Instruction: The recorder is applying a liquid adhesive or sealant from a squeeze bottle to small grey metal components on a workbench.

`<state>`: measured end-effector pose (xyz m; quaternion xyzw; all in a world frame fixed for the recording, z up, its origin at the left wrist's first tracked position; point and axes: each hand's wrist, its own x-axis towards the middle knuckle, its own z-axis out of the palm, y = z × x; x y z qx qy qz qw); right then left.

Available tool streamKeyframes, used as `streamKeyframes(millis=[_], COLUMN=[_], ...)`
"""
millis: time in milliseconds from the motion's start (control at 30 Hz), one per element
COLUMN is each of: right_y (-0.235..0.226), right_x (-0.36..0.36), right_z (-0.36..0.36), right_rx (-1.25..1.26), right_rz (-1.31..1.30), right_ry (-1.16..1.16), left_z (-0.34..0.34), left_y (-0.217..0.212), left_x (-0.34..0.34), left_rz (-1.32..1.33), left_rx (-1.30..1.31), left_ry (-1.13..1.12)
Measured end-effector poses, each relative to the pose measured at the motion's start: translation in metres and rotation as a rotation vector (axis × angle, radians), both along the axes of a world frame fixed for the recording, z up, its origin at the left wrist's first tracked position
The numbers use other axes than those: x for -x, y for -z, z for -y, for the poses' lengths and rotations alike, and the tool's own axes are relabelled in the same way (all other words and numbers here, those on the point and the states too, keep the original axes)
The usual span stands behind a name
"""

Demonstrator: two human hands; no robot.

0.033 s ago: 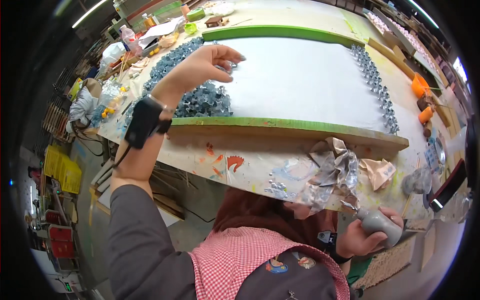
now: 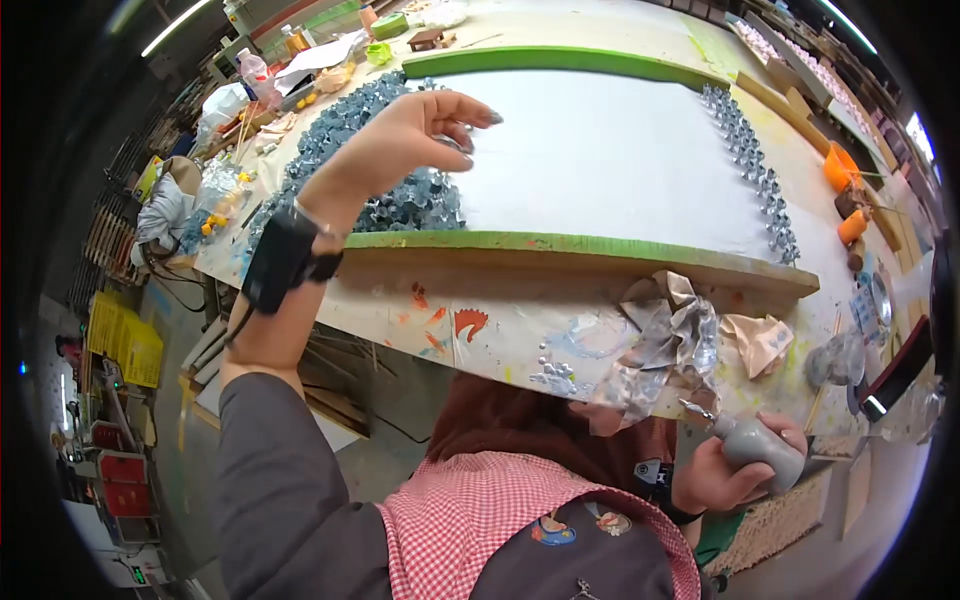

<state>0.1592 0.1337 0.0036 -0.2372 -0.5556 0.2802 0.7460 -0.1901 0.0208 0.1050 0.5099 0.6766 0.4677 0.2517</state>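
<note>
Thin white tube lights are shining from both upper corners, leaving the flat white rectangular sheet glowing and the small translucent blue-grey petal-like pieces glinting. Fisheye distortion is bending edges toward the black rim.

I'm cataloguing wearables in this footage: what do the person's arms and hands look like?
The left hand is ungloved; its wrist carries a boxy black device with a thin black cable. The dark grey left sleeve ends near the elbow. The ungloved right hand has a black wrist module with pale markings.
</note>
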Motion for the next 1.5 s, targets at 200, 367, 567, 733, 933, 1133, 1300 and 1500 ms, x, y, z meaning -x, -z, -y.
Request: streamKeyframes(millis=[200,367,567,733,933,1133,1300,1500], right_y=[0.007,0.012,0.015,0.019,0.024,0.028,0.028,0.024], right_x=[0.013,0.011,0.012,0.02,0.021,0.017,0.02,0.022], right_z=[0.008,0.014,0.012,0.008,0.009,0.005,0.006,0.009], right_rx=[-0.009,0.085,0.096,0.034,0.09,0.095,0.049,0.034], right_rz=[-0.041,0.042,0.084,-0.048,-0.03,-0.005,0.015,0.05], right_ry=[-0.076,-0.31,-0.349,-0.358,-0.371,-0.496,-0.444,-0.408], left_z=[0.024,0.025,0.025,0.02,0.018,0.016,0.017,0.018], left_y=[0.024,0.058,0.076,0.082,0.086,0.097,0.096,0.094], left_x=[-0.103,-0.142,-0.154,-0.163,-0.172,-0.183,-0.182,-0.184], left_rz=[0.409,0.609,0.773,0.547,-0.077,0.458,0.431,0.515], left_rx=[-0.112,-0.24,-0.155,-0.218,-0.219,-0.357,-0.271,-0.18], left_ry=[0.055,0.043,-0.012,-0.027,-0.036,-0.041,-0.085,-0.108])
